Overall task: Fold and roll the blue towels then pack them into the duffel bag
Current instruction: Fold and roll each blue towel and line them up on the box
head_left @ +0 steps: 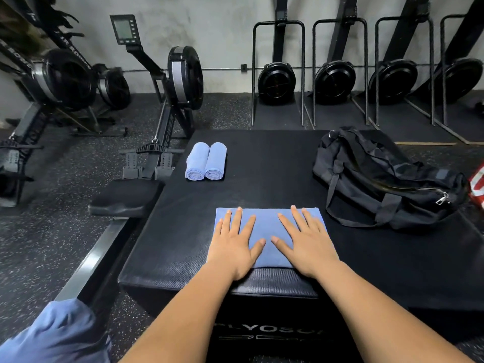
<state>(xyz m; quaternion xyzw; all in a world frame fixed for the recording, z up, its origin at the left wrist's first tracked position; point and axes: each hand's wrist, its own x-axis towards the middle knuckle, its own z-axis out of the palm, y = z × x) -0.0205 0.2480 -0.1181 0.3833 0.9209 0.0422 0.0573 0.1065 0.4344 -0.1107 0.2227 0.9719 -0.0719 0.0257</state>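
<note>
A: What is on the left?

B: A crumpled light-blue cloth [60, 334] fills the near left corner, above a speckled black rubber floor [39, 244]. Past it stands a black rowing machine with a round flywheel [184, 77]. Its moulded black seat [125, 196] sits just beside the left edge of the big black textured padded box [262, 166].

A: And on the box?

B: At the far left lie two rolled blue terry towels [205, 161], side by side and touching, with their spiral ends facing near. At the near edge lies a flat folded blue towel [267, 229], a smooth rectangle.

A: The hands?

B: Both press flat on it. The left hand [233, 247] covers its left part and the right hand [309, 247] its right part. The fingers are straight and spread, the thumbs point at each other without touching, and nothing is gripped.

A: Further right?

B: A soft black fabric duffel bag [387, 179] slumps on the box, apart from the folded towel, with a metal zip pull at its near right end. I cannot tell whether it is unzipped. A red-and-white object [478, 184] is cut off by the right edge. Black upright machines with round fan housings [276, 82] line the far wall.
</note>
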